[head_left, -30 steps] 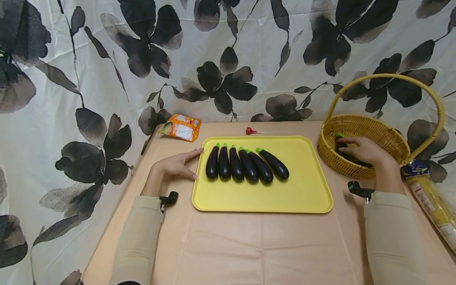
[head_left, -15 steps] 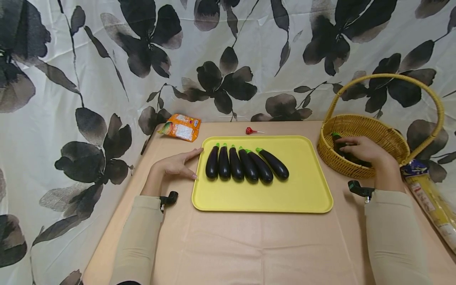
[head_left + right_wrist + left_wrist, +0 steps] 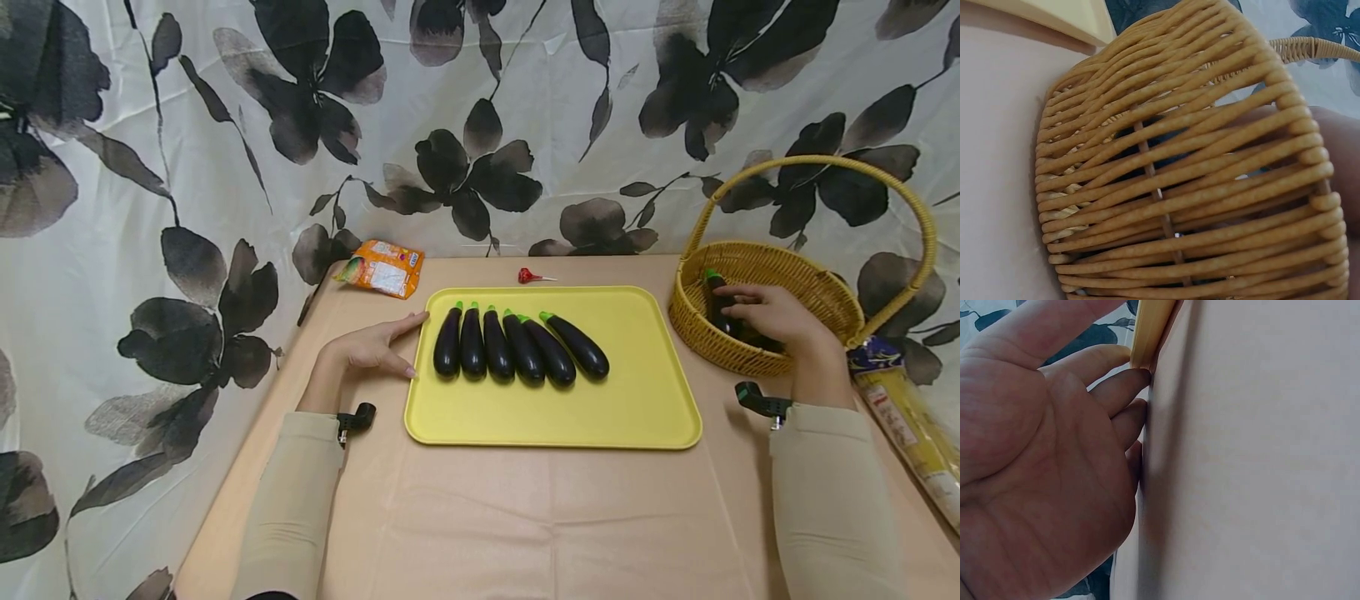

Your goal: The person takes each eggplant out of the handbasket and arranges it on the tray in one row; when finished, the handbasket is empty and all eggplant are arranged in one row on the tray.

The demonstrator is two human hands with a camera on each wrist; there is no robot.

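Several dark purple eggplants [image 3: 498, 346] with green stems lie side by side on a yellow tray [image 3: 637, 400], the rightmost slanting. My left hand [image 3: 367, 346] rests on the table at the tray's left edge, thumb and index finger touching it; in the left wrist view the palm [image 3: 1054, 456] shows beside the tray rim [image 3: 1150, 328]. Inside a wicker basket [image 3: 727, 360] at the right, my right hand [image 3: 780, 317] holds an eggplant [image 3: 716, 302] with fingers curled over it. In the right wrist view the basket's weave [image 3: 1197, 150] hides most of that hand.
An orange snack packet [image 3: 386, 268] lies behind the tray's left corner, a red lollipop [image 3: 534, 275] behind its middle. Right of the basket lies a long yellow packet [image 3: 911, 425]. The basket's tall handle [image 3: 825, 160] arches overhead; a floral cloth [image 3: 450, 100] hangs behind.
The eggplant in my right hand has risen slightly inside the basket, its stem end showing more. My left hand and the eggplants on the tray have kept their places.
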